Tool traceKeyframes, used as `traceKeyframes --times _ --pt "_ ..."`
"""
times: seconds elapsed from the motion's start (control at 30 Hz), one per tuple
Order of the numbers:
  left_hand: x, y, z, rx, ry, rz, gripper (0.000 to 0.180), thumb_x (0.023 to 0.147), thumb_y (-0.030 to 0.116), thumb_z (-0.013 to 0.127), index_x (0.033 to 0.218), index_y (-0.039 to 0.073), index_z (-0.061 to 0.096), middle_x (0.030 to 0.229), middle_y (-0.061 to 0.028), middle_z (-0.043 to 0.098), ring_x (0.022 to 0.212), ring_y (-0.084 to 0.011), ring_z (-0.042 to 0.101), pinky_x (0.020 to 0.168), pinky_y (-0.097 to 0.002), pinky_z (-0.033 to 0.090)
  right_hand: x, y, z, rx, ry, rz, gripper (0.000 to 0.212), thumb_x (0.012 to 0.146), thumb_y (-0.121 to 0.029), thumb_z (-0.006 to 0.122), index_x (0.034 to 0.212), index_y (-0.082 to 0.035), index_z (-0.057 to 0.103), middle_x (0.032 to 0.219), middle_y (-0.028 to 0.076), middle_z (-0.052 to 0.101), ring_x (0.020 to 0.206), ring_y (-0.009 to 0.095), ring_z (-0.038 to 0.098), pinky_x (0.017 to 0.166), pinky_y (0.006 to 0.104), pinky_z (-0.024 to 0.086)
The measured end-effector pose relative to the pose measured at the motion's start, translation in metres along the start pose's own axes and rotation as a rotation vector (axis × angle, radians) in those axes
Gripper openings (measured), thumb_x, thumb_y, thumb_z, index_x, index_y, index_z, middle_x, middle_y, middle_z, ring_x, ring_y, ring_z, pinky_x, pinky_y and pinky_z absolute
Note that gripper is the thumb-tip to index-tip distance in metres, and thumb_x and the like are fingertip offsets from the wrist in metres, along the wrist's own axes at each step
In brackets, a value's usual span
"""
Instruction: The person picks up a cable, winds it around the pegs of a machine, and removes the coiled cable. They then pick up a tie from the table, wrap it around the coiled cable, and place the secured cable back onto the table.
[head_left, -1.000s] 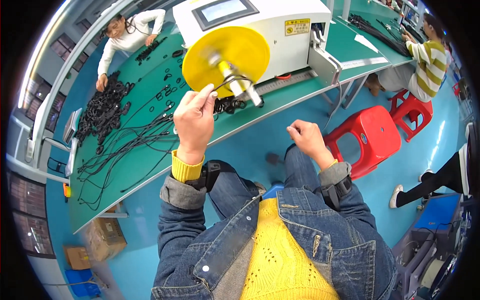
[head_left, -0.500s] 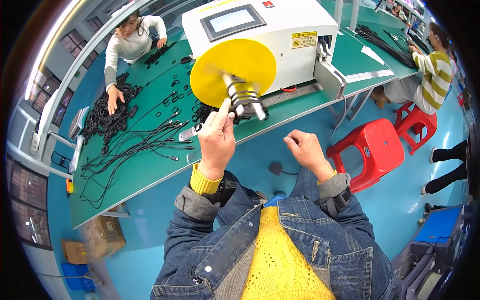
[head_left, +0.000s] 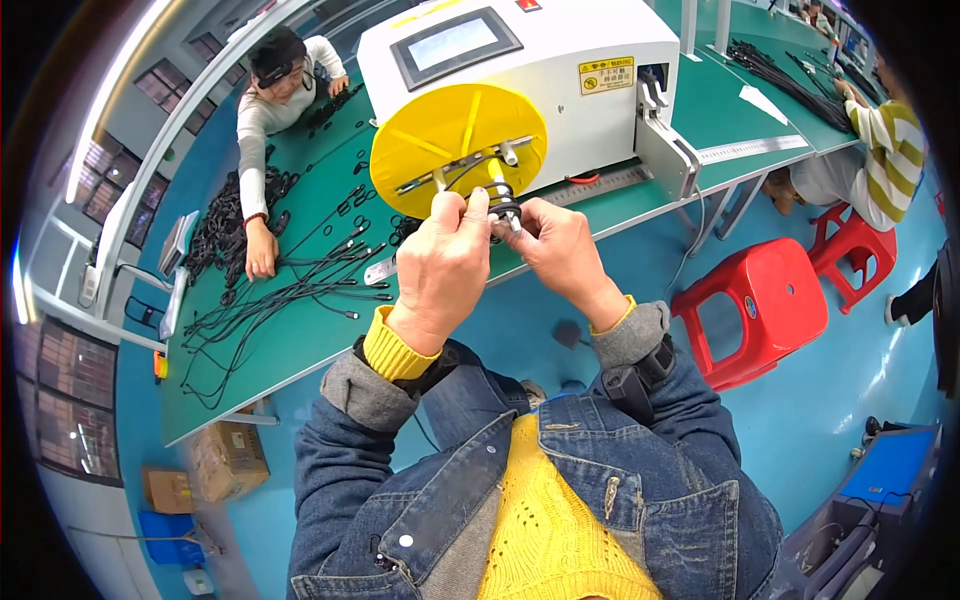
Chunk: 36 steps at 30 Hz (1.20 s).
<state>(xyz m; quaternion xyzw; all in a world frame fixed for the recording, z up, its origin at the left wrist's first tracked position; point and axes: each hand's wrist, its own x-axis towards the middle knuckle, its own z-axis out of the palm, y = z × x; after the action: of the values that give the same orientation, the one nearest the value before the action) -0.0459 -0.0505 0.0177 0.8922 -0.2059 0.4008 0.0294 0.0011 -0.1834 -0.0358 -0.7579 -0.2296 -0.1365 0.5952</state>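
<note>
A white winding machine (head_left: pixel 545 60) with a yellow disc (head_left: pixel 430 130) stands in front of me on the green table. Pegs stick out from a metal bar (head_left: pixel 470 163) across the disc. Around the lower right peg sits a small coil of black cable (head_left: pixel 503 200). My left hand (head_left: pixel 440 262) is closed at the coil's left side, thumb and forefinger pinching the cable. From the right, my right hand (head_left: pixel 565 255) has its fingertips closed on the cable at the peg's tip. The fingertips partly hide the coil.
Several loose black cables (head_left: pixel 270 300) and a heap of black coils (head_left: pixel 215 235) lie on the table's left side. A co-worker's hand (head_left: pixel 261 250) reaches to them. Red stools (head_left: pixel 765 310) stand at the right, near another person in a striped sleeve. A steel ruler (head_left: pixel 755 148) lies beyond the machine.
The disc was blurred by spinning and now looks still. My right hand has come up and left to the coil; my left hand has closed in on it. The co-worker's hand moved rightward to the loose cables.
</note>
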Motion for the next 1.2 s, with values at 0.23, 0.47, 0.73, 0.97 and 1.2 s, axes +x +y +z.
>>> traceKeyframes --times 0.23,0.47,0.73,0.97,1.2 --pt "0.011 0.0 0.0 -0.046 0.012 0.032 0.027 0.07 0.006 0.063 0.097 0.003 0.061 0.073 -0.0073 0.047 0.066 -0.0231 0.052 0.055 -0.0325 0.044 -0.002 -0.002 -0.004 0.178 -0.004 0.043 0.027 0.079 -0.022 0.067 0.069 0.001 0.058 0.052 0.005 0.052 0.049 0.006 0.041 0.043 0.0254 0.036" --pt "0.003 0.004 -0.009 -0.041 0.033 0.049 0.025 0.071 0.01 0.064 0.095 0.004 0.063 0.071 -0.0049 0.047 0.066 -0.0224 0.05 0.057 -0.0335 0.039 -0.014 -0.004 0.002 0.089 0.146 -0.109 0.025 0.074 -0.017 0.071 0.066 0.001 0.057 0.05 0.005 0.051 0.046 0.007 0.041 0.041 0.0256 0.035" --pt "-0.006 -0.001 -0.003 0.127 0.029 -0.079 0.026 0.076 0.018 0.06 0.097 0.004 0.063 0.077 -0.0055 0.049 0.071 -0.0223 0.05 0.062 -0.0342 0.035 0.008 0.004 -0.006 0.098 0.064 -0.055 0.026 0.068 -0.018 0.075 0.067 0.001 0.057 0.052 0.005 0.055 0.045 0.01 0.041 0.042 0.0259 0.036" --pt "0.001 -0.01 -0.002 0.192 -0.032 -0.088 0.048 0.082 0.015 0.049 0.123 -0.009 0.04 0.103 -0.022 0.048 0.097 -0.033 0.049 0.083 -0.038 0.04 0.029 0.013 -0.016 0.017 0.001 -0.143 0.075 0.058 -0.02 0.082 0.12 0.001 0.045 0.104 0.013 0.057 0.088 0.015 0.055 0.071 0.0266 0.049" --pt "-0.005 -0.023 0.007 -0.463 -0.189 -0.167 0.047 0.086 0.013 0.044 0.124 -0.012 0.032 0.107 -0.0291 0.045 0.099 -0.0411 0.048 0.087 -0.0408 0.04 0.036 0.026 -0.012 0.223 -0.192 -0.15 0.08 0.062 -0.015 0.078 0.128 0.001 0.035 0.111 0.013 0.053 0.101 0.019 0.054 0.08 0.0306 0.049"
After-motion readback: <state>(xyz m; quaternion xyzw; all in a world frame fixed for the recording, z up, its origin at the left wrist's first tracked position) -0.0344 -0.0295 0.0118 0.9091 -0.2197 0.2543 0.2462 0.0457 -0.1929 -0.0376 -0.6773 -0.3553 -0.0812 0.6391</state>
